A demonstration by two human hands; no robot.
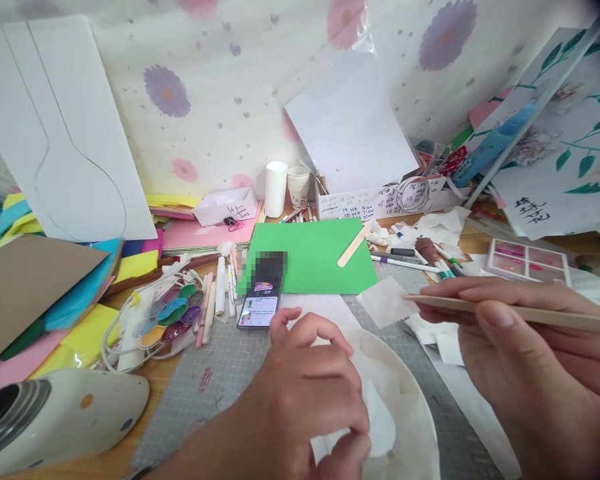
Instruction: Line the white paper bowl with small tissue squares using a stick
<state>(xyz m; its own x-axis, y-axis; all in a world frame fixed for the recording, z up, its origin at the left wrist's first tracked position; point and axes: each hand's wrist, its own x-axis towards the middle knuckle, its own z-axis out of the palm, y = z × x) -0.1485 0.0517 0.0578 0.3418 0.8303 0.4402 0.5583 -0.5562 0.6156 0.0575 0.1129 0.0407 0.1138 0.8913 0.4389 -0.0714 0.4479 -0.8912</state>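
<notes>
My right hand [520, 353] grips a wooden craft stick [460, 305] between thumb and fingers. At the stick's left tip is a small white piece of thin paper [387, 302]; whether it is stuck there cannot be told. My left hand [310, 387] curves over a round white paper-covered plate [417, 413], with bent fingers and the index fingertip close to the thumb. What they pinch, if anything, is hidden. A pale bluish-white patch [381, 427] shows on the plate beside these fingers.
Beyond the plate lie a phone [260, 300], green card [305, 250] and another craft stick [354, 247]. A paint palette [175, 313] and an open tilted bottle [80, 413] are at left. Paper cups [298, 185] stand behind; markers [405, 260] and a palette box [527, 261] lie right.
</notes>
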